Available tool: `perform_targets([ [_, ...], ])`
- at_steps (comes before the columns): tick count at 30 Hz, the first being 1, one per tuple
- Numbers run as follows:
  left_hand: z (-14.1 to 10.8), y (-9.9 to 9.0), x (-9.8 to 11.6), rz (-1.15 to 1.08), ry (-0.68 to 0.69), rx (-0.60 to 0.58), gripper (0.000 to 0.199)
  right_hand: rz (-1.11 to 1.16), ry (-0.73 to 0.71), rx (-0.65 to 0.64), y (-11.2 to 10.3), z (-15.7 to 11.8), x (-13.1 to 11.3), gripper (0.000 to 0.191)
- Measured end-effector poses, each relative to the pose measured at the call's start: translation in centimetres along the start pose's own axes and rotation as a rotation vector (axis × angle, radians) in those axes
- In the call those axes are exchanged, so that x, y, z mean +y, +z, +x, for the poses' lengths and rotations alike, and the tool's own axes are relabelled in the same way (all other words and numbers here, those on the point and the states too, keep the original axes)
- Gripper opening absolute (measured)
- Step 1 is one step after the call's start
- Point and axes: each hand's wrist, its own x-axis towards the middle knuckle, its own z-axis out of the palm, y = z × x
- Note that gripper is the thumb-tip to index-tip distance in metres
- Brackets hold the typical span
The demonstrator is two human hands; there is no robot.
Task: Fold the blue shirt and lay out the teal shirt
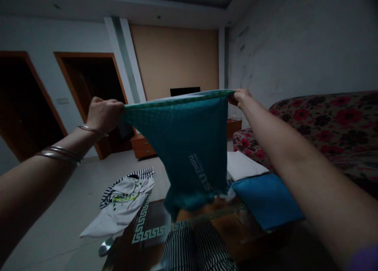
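A teal garment (189, 141) with pale printed letters hangs stretched between my two hands, its upper edge pulled nearly straight. My left hand (104, 113), with silver bangles on the wrist, is closed on the upper left corner. At the upper right corner my right hand (240, 97) pinches the cloth. The garment's lower end bunches just over the table, and I cannot tell whether it touches. Which kind of garment it is does not show clearly.
A dark table with a Greek-key border (150, 233) stands before me. On its left lies a white and striped garment (126, 200); on its right, a folded blue cloth (265, 198) and a white cloth (245, 164). A floral sofa (321, 125) stands at right.
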Motion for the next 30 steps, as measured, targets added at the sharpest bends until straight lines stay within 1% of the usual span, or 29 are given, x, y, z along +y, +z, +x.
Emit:
perform_targets([
  [2,1.1,-1.9,-0.1,0.119,-0.007,0.095,0.064,0.097,0.044,0.038,-0.2,1.5,-1.0,0.049],
  [3,1.0,-2.6,-0.3,0.13,-0.008,0.123,0.067,0.149,0.077,0.049,-0.3,1.7,-1.1,0.039],
  [4,0.4,-2.9,-0.5,0.129,0.003,0.133,0.068,0.194,0.085,0.042,-0.4,1.3,-0.9,0.031],
  [5,-0.7,-2.8,-0.8,0.129,0.026,0.123,0.067,0.22,0.073,0.014,-0.4,0.4,-0.1,0.025],
  [6,-2.3,-2.2,-1.0,0.131,0.062,0.088,0.063,0.22,0.044,-0.037,-0.4,-1.0,1.1,0.02],
  [7,-4.3,-1.2,-1.2,0.131,0.103,0.031,0.057,0.201,0.014,-0.099,-0.3,-2.9,2.8,0.017],
  [8,-6.8,0.2,-1.2,0.128,0.148,-0.048,0.051,0.173,-0.015,-0.17,0.0,-5.3,4.8,0.014],
  [10,-12.7,4.0,-0.8,0.085,0.192,-0.225,0.039,0.09,-0.056,-0.33,0.9,-11.0,9.9,0.011],
  [12,-19.3,8.3,0.5,-0.011,0.223,-0.429,0.032,-0.064,-0.055,-0.457,2.2,-17.6,15.3,0.012],
  [13,-22.8,10.4,1.5,-0.074,0.211,-0.527,0.031,-0.138,-0.022,-0.508,2.9,-21.2,18.0,0.017],
  [15,-29.4,14.1,4.0,-0.206,0.188,-0.696,0.033,-0.237,0.102,-0.596,4.0,-28.3,22.5,0.027],
  [17,-35.2,17.0,6.7,-0.295,0.119,-0.786,0.031,-0.293,0.24,-0.714,4.6,-34.7,26.0,0.033],
  [18,-37.7,18.1,7.8,-0.344,0.072,-0.828,0.028,-0.299,0.286,-0.744,4.6,-37.4,27.2,0.033],
  [19,-39.8,19.0,8.8,-0.389,0.007,-0.855,0.027,-0.294,0.314,-0.744,4.5,-39.6,28.3,0.034],
  [20,-41.6,19.7,9.6,-0.433,-0.066,-0.851,0.028,-0.28,0.331,-0.715,4.3,-41.4,29.1,0.035],
  [21,-43.1,20.4,10.1,-0.475,-0.142,-0.813,0.03,-0.261,0.348,-0.668,4.0,-42.7,29.7,0.035],
  [23,-45.1,21.5,10.6,-0.506,-0.3,-0.665,0.035,-0.227,0.393,-0.553,3.4,-44.1,30.5,0.035],
  [25,-46.0,22.5,10.7,-0.446,-0.433,-0.503,0.038,-0.231,0.46,-0.463,3.3,-44.1,30.7,0.035],
  [26,-46.0,23.0,10.7,-0.401,-0.477,-0.451,0.039,-0.253,0.492,-0.433,3.5,-43.8,30.6,0.035],
  [27,-45.9,23.5,10.7,-0.362,-0.503,-0.424,0.04,-0.283,0.52,-0.426,3.8,-43.4,30.3,0.035],
  [28,-45.6,24.0,10.8,-0.339,-0.512,-0.424,0.042,-0.328,0.547,-0.434,4.4,-43.0,30.0,0.035],
  [30,-44.6,24.8,11.2,-0.337,-0.496,-0.486,0.045,-0.426,0.59,-0.472,5.9,-42.1,29.4,0.035],
])
